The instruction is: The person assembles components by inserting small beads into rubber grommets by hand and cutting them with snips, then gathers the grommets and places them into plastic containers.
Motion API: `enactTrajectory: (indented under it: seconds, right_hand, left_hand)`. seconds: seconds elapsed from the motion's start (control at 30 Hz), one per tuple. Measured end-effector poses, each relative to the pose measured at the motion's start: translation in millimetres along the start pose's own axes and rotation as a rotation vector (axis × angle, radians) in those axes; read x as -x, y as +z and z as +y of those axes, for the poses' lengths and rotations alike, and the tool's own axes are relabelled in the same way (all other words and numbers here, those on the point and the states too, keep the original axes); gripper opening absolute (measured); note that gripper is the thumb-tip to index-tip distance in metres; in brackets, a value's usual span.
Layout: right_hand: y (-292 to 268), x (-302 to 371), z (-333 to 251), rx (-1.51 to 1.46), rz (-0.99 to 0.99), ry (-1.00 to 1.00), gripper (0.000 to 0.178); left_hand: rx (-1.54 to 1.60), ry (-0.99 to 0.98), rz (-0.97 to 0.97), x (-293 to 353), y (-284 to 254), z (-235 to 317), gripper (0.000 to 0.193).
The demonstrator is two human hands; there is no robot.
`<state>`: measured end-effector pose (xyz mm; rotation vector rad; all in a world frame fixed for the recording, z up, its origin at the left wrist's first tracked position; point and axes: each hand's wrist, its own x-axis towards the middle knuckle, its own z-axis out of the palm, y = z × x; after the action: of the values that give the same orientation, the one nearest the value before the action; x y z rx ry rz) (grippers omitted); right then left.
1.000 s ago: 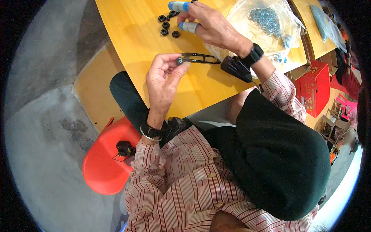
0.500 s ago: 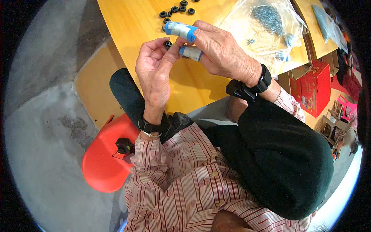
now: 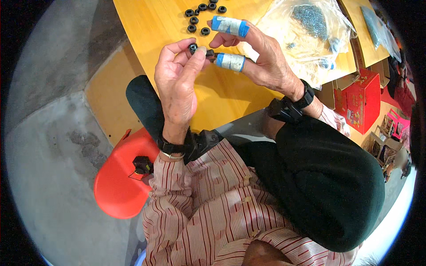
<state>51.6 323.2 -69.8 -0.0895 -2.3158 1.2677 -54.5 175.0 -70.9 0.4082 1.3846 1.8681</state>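
Pinched between the thumb and fingers of my left hand (image 3: 179, 84) is a small black ring-shaped part (image 3: 192, 47), its round open end facing up. A short dark piece (image 3: 209, 52) pokes out on the right of my left thumb; I cannot tell whether it belongs to the same part. My right hand (image 3: 266, 57) is just to the right, with its index finger and thumb wrapped in blue-and-white tape and spread apart. The tip of its taped thumb is close to the dark piece, and contact cannot be made out. Several loose black rings (image 3: 205, 31) lie on the wooden table (image 3: 151, 26) beyond my hands.
A clear plastic bag (image 3: 277, 40) holding small blue-black pieces lies on the table at the right. Farther right are another bag (image 3: 377, 29) and a red box (image 3: 357, 102). A red stool (image 3: 120, 186) stands at my left.
My right hand has drawn away to the right and its fingers have spread. More of the dark piece shows beside my left thumb. Two loose rings it covered are now visible.
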Motion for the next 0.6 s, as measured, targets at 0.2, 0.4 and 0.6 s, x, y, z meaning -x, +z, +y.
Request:
enactTrajectory:
  seconds: [0.2, 0.4, 0.6]
  right_hand:
    - [1.7, 2.5, 3.3, 0.054, 0.006, -0.016, 0.049]
    - [6.1, 11.1, 8.4, -0.344, 0.098, 0.209, 0.043]
    - [-4.8, 9.3, 2.7, -0.566, 0.065, 0.288, 0.041]
  left_hand:
    - [0.029, 0.005, -0.004, 1.4, 8.7, -2.6, 0.032]
    - [-0.027, 0.045, -0.015, 1.3, 9.4, -1.8, 0.029]
    - [-0.149, 0.030, -0.113, 1.5, 7.7, 4.1, 0.029]
